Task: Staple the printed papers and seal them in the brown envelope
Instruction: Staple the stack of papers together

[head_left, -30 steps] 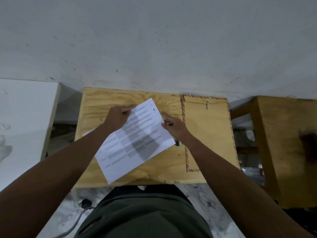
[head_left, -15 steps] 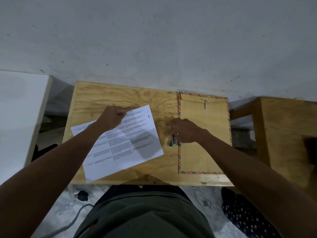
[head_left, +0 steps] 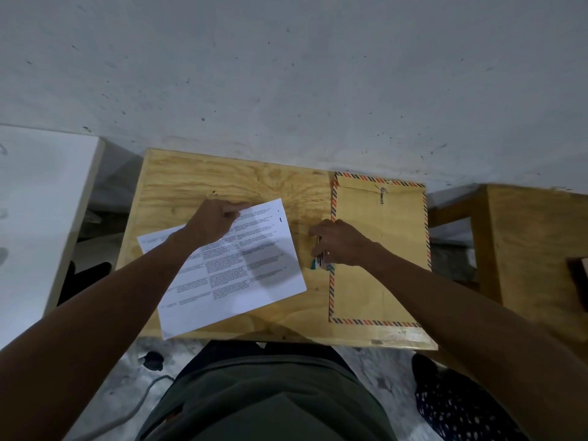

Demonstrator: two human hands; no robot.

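- Head view, starting at my left: my left hand (head_left: 211, 222) lies on the far edge of the printed papers (head_left: 234, 272), fingers curled together and pressing down, the forefinger stretched toward the top corner.
- These papers lie tilted on the plywood table (head_left: 203, 176), with a second sheet's corner poking out to the left beneath my forearm. I judge them light, limp and quick to slide apart, so I'd square the edges, pin them flat and take them by the top corner where the staple goes.
- Between papers and envelope, my right hand (head_left: 342, 241) is down on the table with its fingers bunched around a small stapler (head_left: 321, 262). Only a teal end and a bit of metal peek out, so I cannot tell how firm the grip is. It looks small, rigid and easy to lift with one hand.
- At the right lies the brown envelope (head_left: 380, 249) with its striped border, flat on the table, flap at the far end with a metal clasp (head_left: 382, 195). It seems stiffer than the sheets but creasable; I'd hold it by the open mouth, and bend the thin clasp gently.
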